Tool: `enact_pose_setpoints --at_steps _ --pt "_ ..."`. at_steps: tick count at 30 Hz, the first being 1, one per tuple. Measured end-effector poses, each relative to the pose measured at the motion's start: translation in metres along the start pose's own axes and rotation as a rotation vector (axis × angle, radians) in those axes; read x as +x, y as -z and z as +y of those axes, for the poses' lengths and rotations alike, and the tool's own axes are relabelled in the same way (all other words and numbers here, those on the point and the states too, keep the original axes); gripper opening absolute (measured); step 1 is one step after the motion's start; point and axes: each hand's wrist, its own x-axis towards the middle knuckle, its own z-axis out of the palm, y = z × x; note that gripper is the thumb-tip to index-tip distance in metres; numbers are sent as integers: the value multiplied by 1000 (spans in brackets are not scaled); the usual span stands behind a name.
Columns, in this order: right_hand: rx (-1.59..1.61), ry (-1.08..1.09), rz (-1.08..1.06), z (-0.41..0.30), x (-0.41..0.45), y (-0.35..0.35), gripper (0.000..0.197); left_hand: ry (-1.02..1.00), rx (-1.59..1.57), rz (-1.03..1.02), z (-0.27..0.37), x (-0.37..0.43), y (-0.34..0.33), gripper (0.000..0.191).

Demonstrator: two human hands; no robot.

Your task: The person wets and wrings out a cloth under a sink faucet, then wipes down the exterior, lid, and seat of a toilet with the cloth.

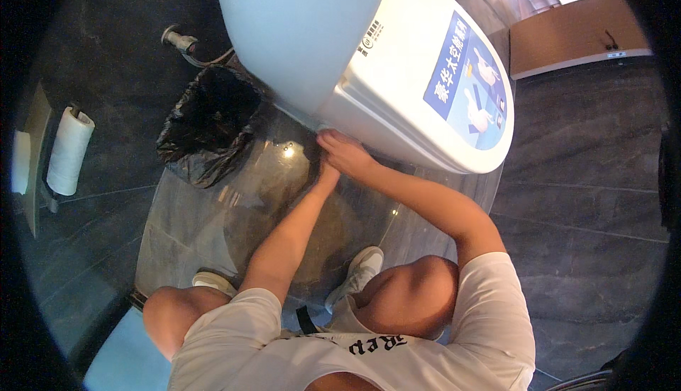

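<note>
A white toilet [372, 125] with its lid down stands before me, its cistern [303, 24] at the upper middle. My right hand [345, 151] reaches the lower side of the toilet's base, fingertips at a small light spot on it. Just beneath it is my left hand [329, 170], largely hidden by the right one. The two hands touch or nearly touch. Whether either one grips anything cannot be made out. A blue printed sticker [463, 77] lies on the lid.
Left of the toilet stands a bin with a black plastic liner [207, 125]. A water valve [180, 41] with a hose juts from the dark wall. A toilet paper roll [71, 150] hangs at the far left. A brown door [574, 35] is at upper right.
</note>
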Motion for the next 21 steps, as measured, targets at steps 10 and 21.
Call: enact_pose_setpoints --at_steps 10,21 --pt "-84 -46 -170 17 -176 0 46 253 -546 -518 116 -79 -79 56" --pt "-70 85 -175 11 -56 33 48 358 -991 70 111 -49 22 58"
